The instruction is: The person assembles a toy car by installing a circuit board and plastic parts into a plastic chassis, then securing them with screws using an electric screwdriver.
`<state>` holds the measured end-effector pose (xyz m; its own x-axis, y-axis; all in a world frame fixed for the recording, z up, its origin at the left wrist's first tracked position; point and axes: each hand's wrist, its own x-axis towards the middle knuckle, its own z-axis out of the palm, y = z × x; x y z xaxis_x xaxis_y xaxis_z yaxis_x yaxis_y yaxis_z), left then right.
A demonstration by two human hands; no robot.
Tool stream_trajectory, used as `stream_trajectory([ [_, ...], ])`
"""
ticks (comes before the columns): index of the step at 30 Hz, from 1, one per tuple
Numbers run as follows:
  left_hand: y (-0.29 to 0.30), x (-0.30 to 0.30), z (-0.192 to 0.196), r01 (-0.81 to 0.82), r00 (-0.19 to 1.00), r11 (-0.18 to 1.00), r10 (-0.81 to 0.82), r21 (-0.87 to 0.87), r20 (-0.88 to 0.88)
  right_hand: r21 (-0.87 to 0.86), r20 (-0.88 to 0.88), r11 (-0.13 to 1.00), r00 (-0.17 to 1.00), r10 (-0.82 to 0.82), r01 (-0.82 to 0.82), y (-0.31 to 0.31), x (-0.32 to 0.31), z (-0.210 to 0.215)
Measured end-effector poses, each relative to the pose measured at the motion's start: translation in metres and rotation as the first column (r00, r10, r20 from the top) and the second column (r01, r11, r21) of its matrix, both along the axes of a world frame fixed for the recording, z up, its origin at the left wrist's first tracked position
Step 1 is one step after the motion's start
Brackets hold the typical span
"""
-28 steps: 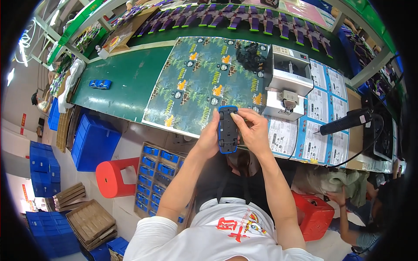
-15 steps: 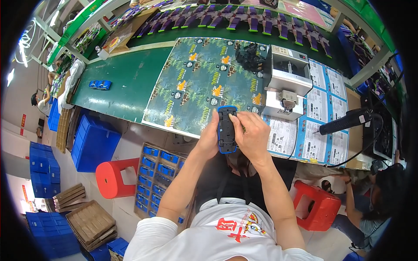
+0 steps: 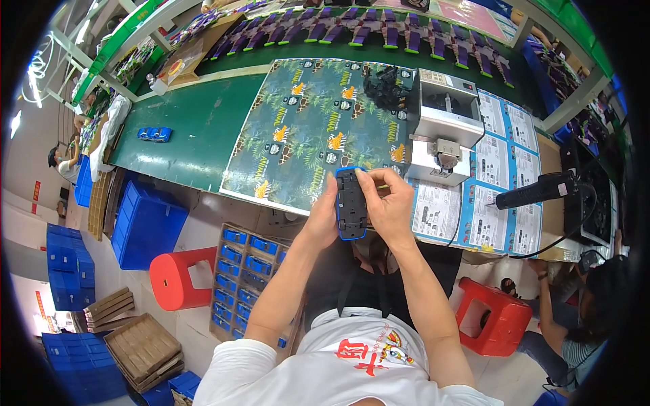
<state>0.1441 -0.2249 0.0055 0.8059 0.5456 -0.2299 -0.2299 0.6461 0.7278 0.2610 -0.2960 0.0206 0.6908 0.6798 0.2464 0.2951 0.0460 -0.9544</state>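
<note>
Left hand [image 3: 323, 216] clamps the blue-rimmed black piece [image 3: 351, 210], likely steadying it for the right hand [image 3: 391, 203], whose grip is unclear.

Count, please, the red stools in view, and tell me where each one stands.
2. One stool is at left, beside the tray of blue cars; the other stool is at right, near a co-worker. More may be hidden.
</note>
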Motion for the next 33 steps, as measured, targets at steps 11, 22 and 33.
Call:
stream_trajectory([
  [11, 0.005, -0.001, 0.004, 0.077, 0.997, 0.996, -0.076, -0.035, 0.034, 0.18, 0.259, 0.98, 0.965, 0.04, -0.089, -0.018, 0.012, 0.008],
  [22, 0.011, -0.003, -0.003, 0.131, 0.989, 0.99, -0.128, -0.046, 0.069, 0.262, 0.522, 0.957, 0.852, -0.033, -0.124, -0.037, 0.014, 0.01],
  [33, 0.006, -0.001, 0.002, 0.1, 0.995, 0.994, -0.098, -0.046, 0.031, 0.241, 0.506, 0.959, 0.863, 0.006, -0.148, -0.033, 0.016, 0.009],
])
